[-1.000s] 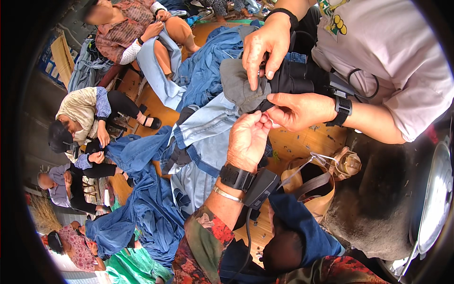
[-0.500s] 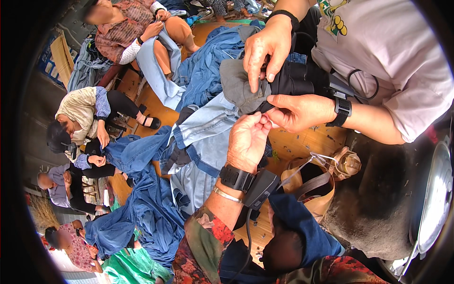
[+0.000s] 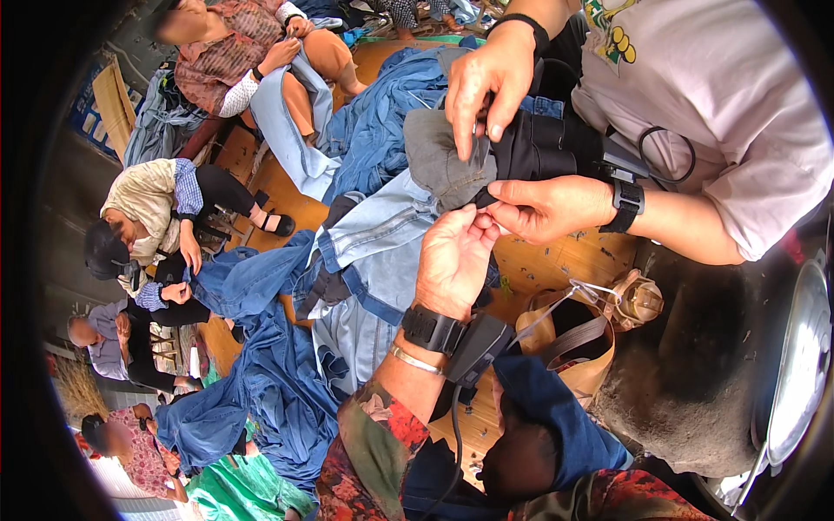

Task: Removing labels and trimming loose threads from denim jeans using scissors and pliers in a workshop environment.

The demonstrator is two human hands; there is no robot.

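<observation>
My left hand (image 3: 452,260) reaches in from the lower edge, palm up, its thumb and fingers pinched together. The fingertips meet the edge of a dark grey and black garment (image 3: 439,169); what lies between them is too small to make out. A co-worker's lower hand (image 3: 552,207) pinches at the same edge, right against my fingertips. Over the grey cloth hovers the co-worker's upper hand (image 3: 493,82), with a thin dark thing by its fingertips that I cannot identify. Light blue jeans (image 3: 382,230) lie under the garment, beside my hand. My right hand is not in view.
Dark blue jeans (image 3: 269,391) are heaped at the left. An open beige bag (image 3: 595,373) stands to the right of my forearm, near a large stone-like block (image 3: 678,417) and a shiny metal lid (image 3: 797,365). Several seated people handle denim along the left.
The co-worker's upper hand has lifted slightly and its fingers have spread a little. My left hand has barely shifted and stays pinched. A seated person at the left has moved a hand slightly.
</observation>
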